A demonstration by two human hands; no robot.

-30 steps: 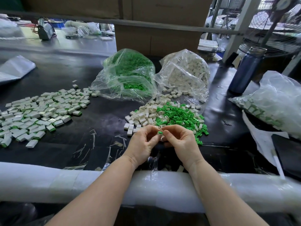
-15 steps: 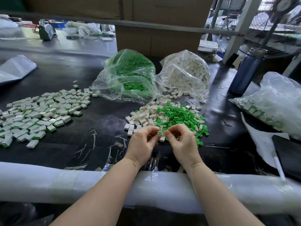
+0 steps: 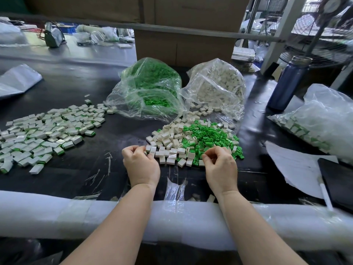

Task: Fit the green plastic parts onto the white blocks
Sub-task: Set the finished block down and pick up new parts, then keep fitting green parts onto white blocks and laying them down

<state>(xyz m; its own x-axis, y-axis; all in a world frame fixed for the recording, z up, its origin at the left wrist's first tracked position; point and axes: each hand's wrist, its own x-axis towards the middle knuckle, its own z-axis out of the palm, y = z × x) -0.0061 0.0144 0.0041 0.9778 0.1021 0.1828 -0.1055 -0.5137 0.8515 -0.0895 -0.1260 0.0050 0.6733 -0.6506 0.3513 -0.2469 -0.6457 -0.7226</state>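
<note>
Fingers curled on both sides: my left hand touches white blocks, my right hand nips at green parts lying just beyond, grip unclear.

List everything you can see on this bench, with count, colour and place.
Green bag: one, clear, green parts, centre back.
White bag: one, clear, white blocks, right of it.
Loose pile: many, white and green, before the bags.
Done blocks: many, white with green, left.
Third bag: one, clear, right.
Bottle: one, blue, right back.
Paper: one, white, right.
Box: one, brown, back.
Left hand: fingers curled at white blocks.
Right hand: fingers curled at pile edge.
</note>
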